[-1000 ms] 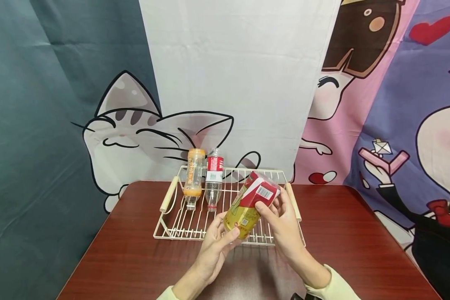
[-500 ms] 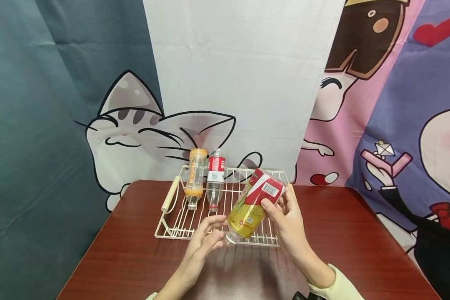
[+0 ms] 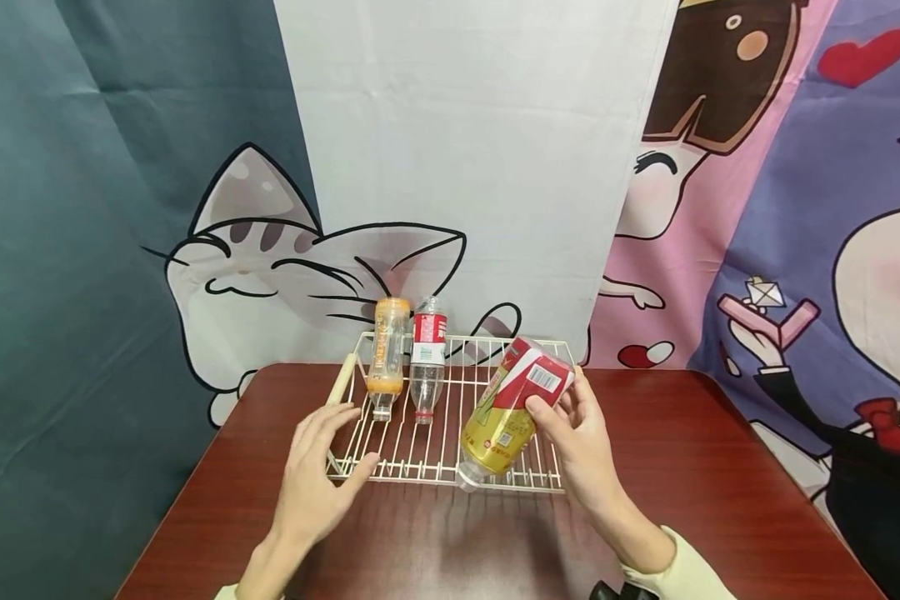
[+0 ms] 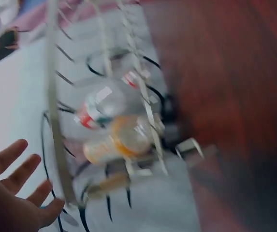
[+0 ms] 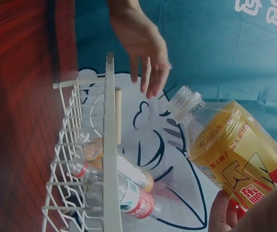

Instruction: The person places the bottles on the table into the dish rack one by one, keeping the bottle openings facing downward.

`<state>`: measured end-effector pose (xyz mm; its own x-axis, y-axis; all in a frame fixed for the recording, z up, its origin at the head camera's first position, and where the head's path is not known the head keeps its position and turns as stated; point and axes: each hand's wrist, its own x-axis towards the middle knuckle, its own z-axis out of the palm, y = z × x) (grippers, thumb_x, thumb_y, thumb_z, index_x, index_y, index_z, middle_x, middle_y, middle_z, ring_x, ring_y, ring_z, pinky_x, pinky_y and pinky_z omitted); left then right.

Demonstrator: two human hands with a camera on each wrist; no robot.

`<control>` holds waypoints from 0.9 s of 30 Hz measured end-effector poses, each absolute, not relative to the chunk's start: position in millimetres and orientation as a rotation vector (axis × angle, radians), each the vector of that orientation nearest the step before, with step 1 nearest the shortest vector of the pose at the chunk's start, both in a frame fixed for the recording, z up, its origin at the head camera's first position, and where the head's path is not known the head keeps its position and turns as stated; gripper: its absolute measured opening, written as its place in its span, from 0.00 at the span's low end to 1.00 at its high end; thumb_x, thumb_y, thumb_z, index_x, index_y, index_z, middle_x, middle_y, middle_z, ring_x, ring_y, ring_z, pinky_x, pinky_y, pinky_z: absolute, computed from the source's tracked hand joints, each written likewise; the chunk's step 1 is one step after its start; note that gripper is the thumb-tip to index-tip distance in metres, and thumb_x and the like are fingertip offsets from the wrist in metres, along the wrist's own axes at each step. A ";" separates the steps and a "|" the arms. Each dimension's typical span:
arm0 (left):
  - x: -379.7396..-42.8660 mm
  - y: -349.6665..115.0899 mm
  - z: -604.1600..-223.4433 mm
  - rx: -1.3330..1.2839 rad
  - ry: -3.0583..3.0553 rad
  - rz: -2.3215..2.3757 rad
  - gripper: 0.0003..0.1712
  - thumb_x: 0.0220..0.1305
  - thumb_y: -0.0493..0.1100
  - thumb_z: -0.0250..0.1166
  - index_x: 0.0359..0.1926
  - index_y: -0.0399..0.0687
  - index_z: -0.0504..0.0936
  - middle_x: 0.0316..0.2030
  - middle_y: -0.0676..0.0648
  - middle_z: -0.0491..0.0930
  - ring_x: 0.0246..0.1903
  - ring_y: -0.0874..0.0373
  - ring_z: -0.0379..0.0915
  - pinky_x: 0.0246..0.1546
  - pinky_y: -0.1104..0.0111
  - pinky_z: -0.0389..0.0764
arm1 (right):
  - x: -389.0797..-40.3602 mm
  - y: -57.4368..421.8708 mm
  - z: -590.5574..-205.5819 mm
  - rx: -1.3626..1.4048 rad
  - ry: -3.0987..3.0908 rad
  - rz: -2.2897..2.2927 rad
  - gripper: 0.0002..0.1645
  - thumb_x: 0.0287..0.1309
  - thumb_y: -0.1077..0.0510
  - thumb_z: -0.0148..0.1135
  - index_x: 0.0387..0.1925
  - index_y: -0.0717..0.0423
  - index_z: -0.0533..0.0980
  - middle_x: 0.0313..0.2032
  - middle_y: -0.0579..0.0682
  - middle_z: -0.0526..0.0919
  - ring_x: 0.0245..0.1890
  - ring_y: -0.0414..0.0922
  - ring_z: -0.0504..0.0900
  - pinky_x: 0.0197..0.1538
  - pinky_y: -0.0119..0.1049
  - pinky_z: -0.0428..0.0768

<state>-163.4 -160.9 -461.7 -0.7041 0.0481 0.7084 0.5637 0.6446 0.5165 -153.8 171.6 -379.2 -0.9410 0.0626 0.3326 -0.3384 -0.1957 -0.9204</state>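
My right hand grips a plastic bottle with a yellow and red label. The bottle is tilted, its uncapped mouth pointing down and left over the front of a white wire rack. In the right wrist view the clear neck of this yellow bottle shows its bare screw thread. My left hand holds nothing, its fingers spread near the rack's left front corner. Two bottles lie neck-down in the rack: one with orange trim, and a clear one with a red and white label.
The rack has a pale wooden handle on its left side. It stands on a dark red wooden table against a cartoon-printed cloth backdrop. A small black object shows at the bottom edge.
My left hand has let go of the yellow-and-red bottle's neck end and moved left, away from it. The right hand keeps hold of the bottle, shifted slightly right.
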 end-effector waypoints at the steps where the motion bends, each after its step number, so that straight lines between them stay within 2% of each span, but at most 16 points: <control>1: -164.7 -164.5 -465.0 -0.458 -2.206 -0.952 0.38 0.57 0.47 0.82 0.69 0.44 0.84 0.71 0.43 0.80 0.76 0.40 0.66 0.80 0.68 0.55 | -154.7 171.8 -379.5 0.318 -1.804 2.217 0.40 0.74 0.70 0.60 0.82 0.57 0.60 0.59 0.48 0.85 0.56 0.41 0.86 0.58 0.34 0.87; 3: -165.3 -170.0 -471.3 -0.420 -2.247 -0.889 0.41 0.56 0.49 0.82 0.70 0.43 0.83 0.73 0.41 0.77 0.79 0.37 0.60 0.81 0.53 0.57 | -156.3 172.1 -380.4 0.306 -1.810 2.209 0.36 0.74 0.71 0.60 0.78 0.55 0.64 0.58 0.48 0.86 0.56 0.42 0.86 0.57 0.34 0.87; 5: -164.7 -174.0 -476.8 -0.375 -2.301 -0.848 0.45 0.56 0.52 0.83 0.73 0.43 0.80 0.76 0.40 0.73 0.81 0.36 0.56 0.78 0.39 0.59 | -157.4 172.4 -381.3 0.292 -1.811 2.210 0.34 0.74 0.70 0.61 0.75 0.52 0.66 0.59 0.47 0.86 0.57 0.42 0.85 0.57 0.34 0.87; 8: -163.5 -178.0 -482.4 -0.309 -2.384 -0.845 0.52 0.58 0.56 0.82 0.79 0.41 0.75 0.80 0.39 0.69 0.83 0.34 0.53 0.73 0.28 0.60 | -158.0 172.9 -382.0 0.272 -1.815 2.211 0.32 0.74 0.70 0.61 0.74 0.51 0.67 0.59 0.47 0.86 0.58 0.43 0.85 0.58 0.34 0.87; 15: -162.6 -180.9 -487.3 -0.194 -2.529 -0.910 0.60 0.67 0.62 0.78 0.88 0.42 0.59 0.86 0.40 0.59 0.85 0.35 0.49 0.74 0.29 0.63 | -161.0 171.8 -381.0 0.273 -1.818 2.214 0.34 0.74 0.70 0.61 0.77 0.53 0.66 0.60 0.47 0.85 0.57 0.42 0.85 0.58 0.34 0.87; 21: -163.7 -180.4 -488.1 -0.176 -2.578 -0.942 0.62 0.71 0.63 0.76 0.90 0.42 0.53 0.88 0.42 0.53 0.83 0.35 0.55 0.73 0.32 0.68 | -169.6 171.1 -379.0 0.260 -1.822 2.217 0.32 0.73 0.69 0.62 0.74 0.53 0.68 0.58 0.48 0.85 0.56 0.43 0.86 0.58 0.34 0.87; 27: -165.2 -180.3 -481.6 -0.157 -2.669 -0.944 0.64 0.73 0.69 0.71 0.91 0.47 0.47 0.89 0.46 0.48 0.80 0.31 0.63 0.69 0.31 0.73 | -182.8 172.2 -375.4 0.252 -1.833 2.188 0.30 0.73 0.69 0.64 0.72 0.54 0.70 0.56 0.48 0.86 0.55 0.43 0.87 0.54 0.33 0.88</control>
<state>-165.2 -180.3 -481.6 -0.9474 0.0011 0.3199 0.2020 0.7774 0.5956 -182.8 172.2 -375.4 -0.9470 0.0979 0.3061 -0.3185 -0.1596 -0.9344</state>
